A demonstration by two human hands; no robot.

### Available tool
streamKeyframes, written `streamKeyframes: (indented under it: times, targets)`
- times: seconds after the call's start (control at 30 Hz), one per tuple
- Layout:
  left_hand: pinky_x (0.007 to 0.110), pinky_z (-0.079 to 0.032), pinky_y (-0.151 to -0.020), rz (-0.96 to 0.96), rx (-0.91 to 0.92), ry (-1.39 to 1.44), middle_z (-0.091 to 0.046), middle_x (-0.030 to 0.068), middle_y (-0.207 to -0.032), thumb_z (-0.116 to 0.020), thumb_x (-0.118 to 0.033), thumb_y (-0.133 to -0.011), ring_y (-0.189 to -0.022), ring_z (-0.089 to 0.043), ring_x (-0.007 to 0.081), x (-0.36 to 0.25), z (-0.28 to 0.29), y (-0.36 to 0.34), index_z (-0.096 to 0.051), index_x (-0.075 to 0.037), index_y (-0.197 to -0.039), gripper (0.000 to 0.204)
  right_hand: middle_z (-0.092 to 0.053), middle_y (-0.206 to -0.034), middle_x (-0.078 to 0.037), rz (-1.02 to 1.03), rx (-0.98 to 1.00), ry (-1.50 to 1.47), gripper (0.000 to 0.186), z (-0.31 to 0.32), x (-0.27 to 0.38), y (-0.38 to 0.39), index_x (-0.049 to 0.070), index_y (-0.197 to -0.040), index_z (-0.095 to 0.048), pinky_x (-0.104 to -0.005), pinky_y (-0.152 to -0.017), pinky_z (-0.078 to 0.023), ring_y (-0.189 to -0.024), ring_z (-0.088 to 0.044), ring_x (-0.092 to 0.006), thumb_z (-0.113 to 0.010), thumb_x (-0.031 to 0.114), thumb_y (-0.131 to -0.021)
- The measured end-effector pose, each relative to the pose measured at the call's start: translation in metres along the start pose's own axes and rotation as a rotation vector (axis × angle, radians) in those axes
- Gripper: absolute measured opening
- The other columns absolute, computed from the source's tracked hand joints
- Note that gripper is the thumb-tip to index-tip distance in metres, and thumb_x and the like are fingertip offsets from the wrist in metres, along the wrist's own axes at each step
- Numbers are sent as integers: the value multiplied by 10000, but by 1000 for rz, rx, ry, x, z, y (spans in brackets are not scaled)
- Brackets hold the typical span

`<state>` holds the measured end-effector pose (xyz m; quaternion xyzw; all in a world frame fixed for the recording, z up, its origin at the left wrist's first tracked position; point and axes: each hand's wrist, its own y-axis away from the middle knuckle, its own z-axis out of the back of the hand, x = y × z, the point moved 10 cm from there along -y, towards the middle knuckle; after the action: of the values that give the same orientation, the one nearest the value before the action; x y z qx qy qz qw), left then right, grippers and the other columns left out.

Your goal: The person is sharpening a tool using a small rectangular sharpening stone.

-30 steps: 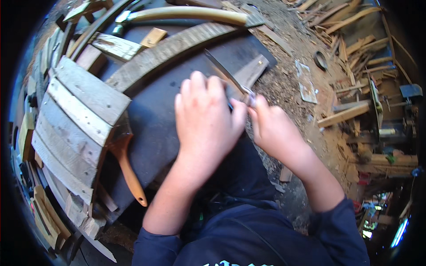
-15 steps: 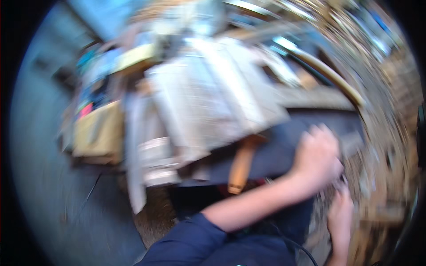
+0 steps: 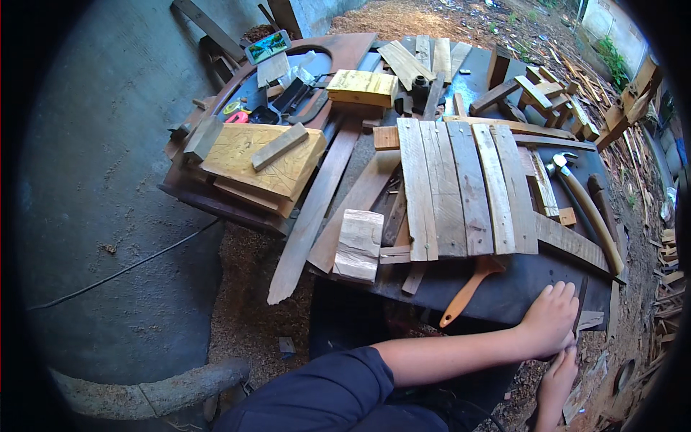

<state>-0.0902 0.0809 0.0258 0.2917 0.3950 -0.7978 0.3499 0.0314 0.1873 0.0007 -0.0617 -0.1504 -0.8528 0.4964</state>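
At the table's right front corner, my left hand point(image 3: 551, 320) is closed in a fist against a thin dark strip point(image 3: 581, 302), which looks like a narrow blade or bar. Just below it my right hand point(image 3: 558, 380) is closed too, its fingertips touching the left hand near the strip's lower end. What the right hand grips is mostly hidden. A brush with an orange wooden handle point(image 3: 462, 302) sticks out over the front edge, left of my hands. Behind it lies a panel of several nailed wooden slats point(image 3: 468, 191).
A claw hammer point(image 3: 592, 212) rests at the table's right side. Wood blocks point(image 3: 263, 158), loose boards point(image 3: 335, 194) and a propped phone point(image 3: 268, 47) crowd the left. Small wooden frames point(image 3: 551, 97) stand at the back right. A grey wall point(image 3: 108, 201) rises on the left.
The view has swung and steadied from a blur, so the table now appears farther right. Both hands stay close together, and the dark strip beside the left hand now shows.
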Motion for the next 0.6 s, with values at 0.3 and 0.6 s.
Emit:
streamKeyframes:
  times: [0.3, 0.6]
  targets:
    - [385, -437, -806, -3, 8, -9, -545, 153, -955, -736, -232, -651, -952, -539, 297, 0, -6, 4, -611, -10, -840, 318, -631, -1229, -363, 4, -31, 4, 358, 7, 23, -9, -71, -1380, -517, -481, -953, -494, -1156, -611, -520, -416, 70, -1067]
    - [381, -430, -814, -6, 27, -36, -541, 142, -963, -747, -271, -675, -972, -528, 294, -3, -3, 3, -621, -17, -846, 331, -658, -1152, -355, 208, -100, -101, 338, 11, 5, 8, -87, -1323, -558, -497, -931, -502, -1119, -618, -517, -437, 109, -1077]
